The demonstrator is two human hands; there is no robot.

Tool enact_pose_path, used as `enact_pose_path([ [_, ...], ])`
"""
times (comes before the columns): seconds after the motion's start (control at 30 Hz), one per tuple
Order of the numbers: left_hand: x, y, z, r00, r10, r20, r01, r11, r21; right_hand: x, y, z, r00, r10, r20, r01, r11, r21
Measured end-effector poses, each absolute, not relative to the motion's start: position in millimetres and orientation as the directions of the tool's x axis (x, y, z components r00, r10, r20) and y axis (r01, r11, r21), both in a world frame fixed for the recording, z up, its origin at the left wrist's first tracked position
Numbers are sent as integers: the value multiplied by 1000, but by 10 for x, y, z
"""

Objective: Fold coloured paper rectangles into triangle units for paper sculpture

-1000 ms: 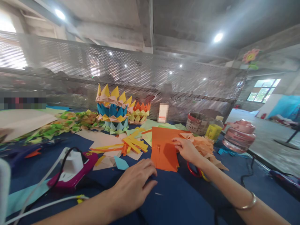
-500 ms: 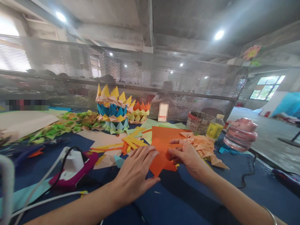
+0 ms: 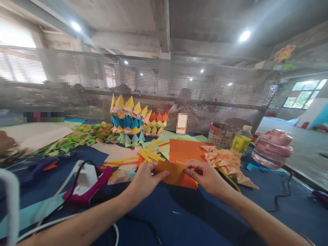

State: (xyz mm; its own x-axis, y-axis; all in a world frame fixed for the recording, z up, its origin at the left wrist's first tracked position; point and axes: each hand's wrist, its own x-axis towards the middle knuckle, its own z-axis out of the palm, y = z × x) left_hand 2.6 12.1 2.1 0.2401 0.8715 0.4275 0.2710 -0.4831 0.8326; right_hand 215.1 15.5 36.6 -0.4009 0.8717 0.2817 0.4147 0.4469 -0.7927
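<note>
My left hand and my right hand both pinch a small orange paper piece, held just above the blue table. Under it lies a larger orange sheet. A pile of folded peach paper pieces sits just right of my right hand. Yellow and orange paper strips lie beyond my left hand.
Stacked folded paper crowns stand at the back by a perforated metal screen. A magenta glue gun with cables lies at the left. A yellow bottle, a woven basket and a pink jar stand at the right. Green folded pieces lie far left.
My right hand drew an orange piece off the sheet toward me. My left hand rose from the table and took hold of its other end. The view shifted slightly.
</note>
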Motion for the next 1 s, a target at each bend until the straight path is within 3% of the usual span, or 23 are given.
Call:
enact_pose_path([
  [0.23,56,156,21,261,915,307,89,-340,936,2172,143,404,-361,845,395,532,535,-657],
  [0.5,42,182,6,198,945,261,55,-277,959,2219,183,362,-319,794,517,592,593,-546],
  [0.77,59,137,88,253,937,240,-21,-243,970,2166,128,374,-326,833,448,565,551,-614],
  [1.0,39,180,27,246,921,302,44,-322,946,2215,196,354,-242,867,435,523,494,-694],
])
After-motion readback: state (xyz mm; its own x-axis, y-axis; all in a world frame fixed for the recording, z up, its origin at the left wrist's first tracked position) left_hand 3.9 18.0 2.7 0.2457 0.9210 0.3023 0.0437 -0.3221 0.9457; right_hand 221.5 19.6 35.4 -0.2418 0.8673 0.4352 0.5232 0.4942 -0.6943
